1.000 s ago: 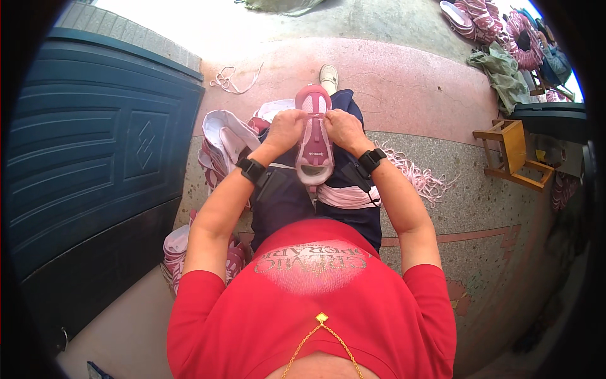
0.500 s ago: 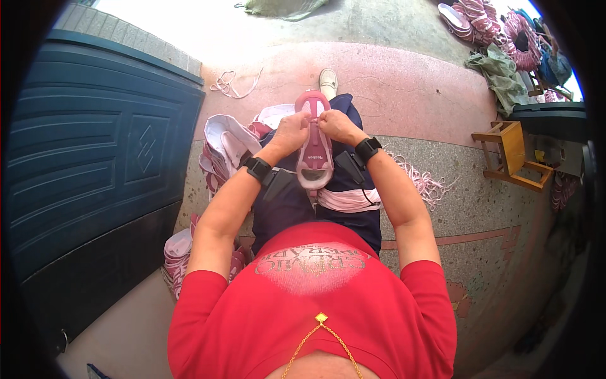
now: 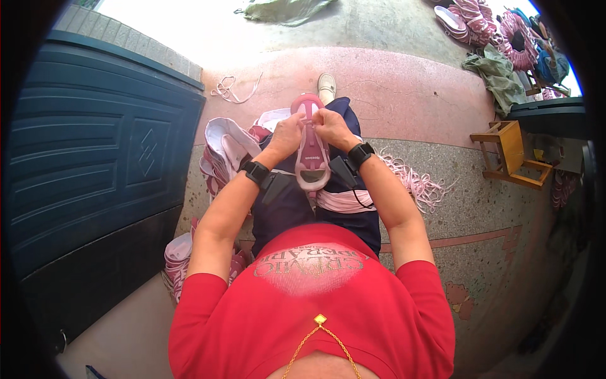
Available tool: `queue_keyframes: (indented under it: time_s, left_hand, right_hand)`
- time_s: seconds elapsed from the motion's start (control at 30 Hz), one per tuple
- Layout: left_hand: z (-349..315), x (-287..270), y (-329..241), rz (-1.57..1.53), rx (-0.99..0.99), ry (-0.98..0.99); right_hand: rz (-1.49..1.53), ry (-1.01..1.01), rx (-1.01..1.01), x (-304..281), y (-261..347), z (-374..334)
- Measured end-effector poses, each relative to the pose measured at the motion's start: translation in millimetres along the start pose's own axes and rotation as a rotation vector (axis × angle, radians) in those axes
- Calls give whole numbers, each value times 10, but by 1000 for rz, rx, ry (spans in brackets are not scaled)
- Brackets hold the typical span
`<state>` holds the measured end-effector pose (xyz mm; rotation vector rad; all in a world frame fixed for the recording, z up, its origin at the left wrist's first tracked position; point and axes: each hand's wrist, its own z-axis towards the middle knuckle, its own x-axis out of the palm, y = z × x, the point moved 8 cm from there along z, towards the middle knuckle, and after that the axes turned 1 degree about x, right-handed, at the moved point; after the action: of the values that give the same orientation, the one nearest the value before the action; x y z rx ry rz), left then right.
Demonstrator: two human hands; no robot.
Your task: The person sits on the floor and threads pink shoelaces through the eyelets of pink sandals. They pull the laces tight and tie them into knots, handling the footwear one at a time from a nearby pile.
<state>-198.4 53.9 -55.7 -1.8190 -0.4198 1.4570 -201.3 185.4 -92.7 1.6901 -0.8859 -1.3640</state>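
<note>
A pink shoe upper (image 3: 312,150) with a white tongue lies lengthwise over my lap, its toe end pointing away from me. My left hand (image 3: 288,134) is closed at its left edge near the toe, thumb and fingertips pinched on the upper. Opposite it, my right hand (image 3: 334,130) pinches the upper around the lace holes. Whether a lace runs between the fingertips is too small to make out. A bundle of pale pink laces (image 3: 344,201) rests across my right thigh, just below the upper's heel end.
Stacked pink-and-white shoe uppers (image 3: 227,142) stand left of my knees, with more uppers (image 3: 180,256) beside my left hip. Loose laces (image 3: 420,183) hang at the right. One white lace (image 3: 233,87) lies on the floor. A wooden stool (image 3: 510,151) and a blue door (image 3: 82,139) flank me.
My right hand has shifted slightly left and its knuckles have turned. The upper has moved a little left with the hands. Both hands stay near the toe.
</note>
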Motion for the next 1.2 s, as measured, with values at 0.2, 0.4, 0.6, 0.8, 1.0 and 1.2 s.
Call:
queue_keyframes:
  time_s: [0.2, 0.4, 0.6, 0.8, 1.0, 1.2]
  left_hand:
    - [19, 13, 23, 83, 17, -35]
    - [169, 83, 65, 78, -35, 73]
    - [199, 39, -22, 254, 64, 61]
    - [-465, -2122, 482, 1001, 2, -20]
    - [-2996, -5309, 1444, 1287, -725, -659]
    - [-5225, -6370, 2242, -276, -824, -1623]
  right_hand:
    - [-148, -196, -25, 89, 113, -51]
    - [40, -64, -21, 33, 36, -60]
    - [4, -38, -106, -53, 142, -179]
    - [-141, 150, 98, -1181, 95, -1022]
    - [207, -326, 444, -2978, -739, -2415]
    - [1559, -847, -38, -4438, -1823, -4200]
